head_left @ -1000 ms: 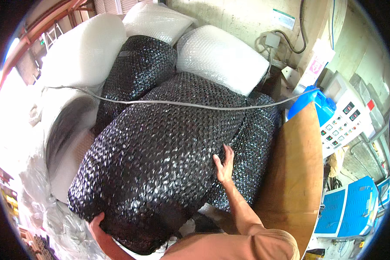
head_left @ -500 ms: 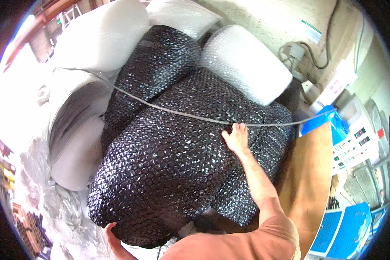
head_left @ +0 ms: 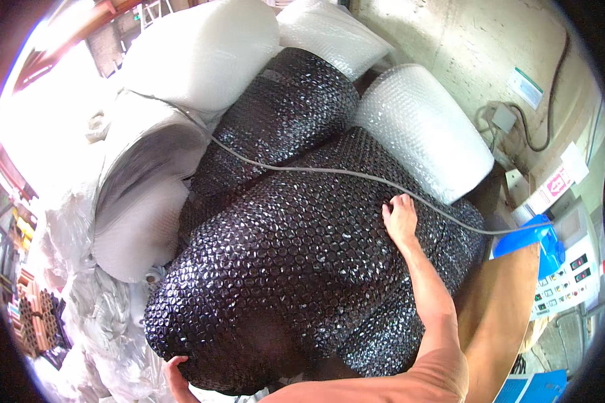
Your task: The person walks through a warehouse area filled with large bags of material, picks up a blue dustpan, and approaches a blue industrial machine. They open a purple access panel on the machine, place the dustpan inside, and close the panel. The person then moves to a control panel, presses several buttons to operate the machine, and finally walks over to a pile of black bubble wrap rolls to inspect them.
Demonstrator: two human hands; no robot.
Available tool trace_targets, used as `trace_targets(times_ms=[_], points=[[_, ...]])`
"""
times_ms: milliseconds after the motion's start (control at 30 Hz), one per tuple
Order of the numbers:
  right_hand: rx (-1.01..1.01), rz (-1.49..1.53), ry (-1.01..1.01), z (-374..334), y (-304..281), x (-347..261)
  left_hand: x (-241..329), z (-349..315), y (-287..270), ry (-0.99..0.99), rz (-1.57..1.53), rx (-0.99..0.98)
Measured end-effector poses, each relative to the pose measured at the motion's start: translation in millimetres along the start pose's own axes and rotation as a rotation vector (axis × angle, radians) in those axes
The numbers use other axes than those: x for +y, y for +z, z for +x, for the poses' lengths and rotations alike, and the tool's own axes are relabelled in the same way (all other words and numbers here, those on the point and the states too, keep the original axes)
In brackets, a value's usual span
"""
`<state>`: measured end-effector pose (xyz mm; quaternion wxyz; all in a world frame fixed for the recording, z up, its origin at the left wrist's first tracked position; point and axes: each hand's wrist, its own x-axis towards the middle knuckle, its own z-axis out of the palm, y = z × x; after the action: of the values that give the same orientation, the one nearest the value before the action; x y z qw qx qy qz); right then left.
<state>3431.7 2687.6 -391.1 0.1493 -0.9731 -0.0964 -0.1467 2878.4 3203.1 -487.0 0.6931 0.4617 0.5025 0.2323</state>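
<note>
A large roll of black bubble wrap [head_left: 275, 262] fills the middle, lying at a slant in front of me. My right hand [head_left: 401, 220] is on its upper right part, fingers bent into the film and thumb out to the left. My left hand [head_left: 175, 377] curls round the roll's lower left end, with part of its fingers hidden. Just beyond my right hand a thin grey cable [head_left: 329, 170] runs loosely across the black wrap, apart from the fingers.
Behind lie another black roll [head_left: 282, 107] and clear bubble wrap rolls [head_left: 427, 131]. Crumpled clear film [head_left: 107, 329] hangs at the left. On the right are a curved brown board [head_left: 497, 302], a blue container [head_left: 544, 245] and a control panel [head_left: 571, 275]. A concrete wall [head_left: 437, 33] stands behind.
The scene has shifted right and mostly down in view. The cable now bends more and lies farther from my right hand's fingers. Both hands remain on the black roll.
</note>
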Motion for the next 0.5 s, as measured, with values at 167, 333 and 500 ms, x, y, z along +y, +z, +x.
trace_targets(times_ms=[167,333,500], points=[[0.022,0.121,-0.414,-3,31,-23,12,-7,16,-0.026,-0.016,-0.014],[-0.082,0.096,-0.127,76,44,17,15,-14,14,-0.050,0.003,0.047],[-0.049,-0.317,0.476,123,47,103,36,-36,56,-0.101,0.090,0.138]])
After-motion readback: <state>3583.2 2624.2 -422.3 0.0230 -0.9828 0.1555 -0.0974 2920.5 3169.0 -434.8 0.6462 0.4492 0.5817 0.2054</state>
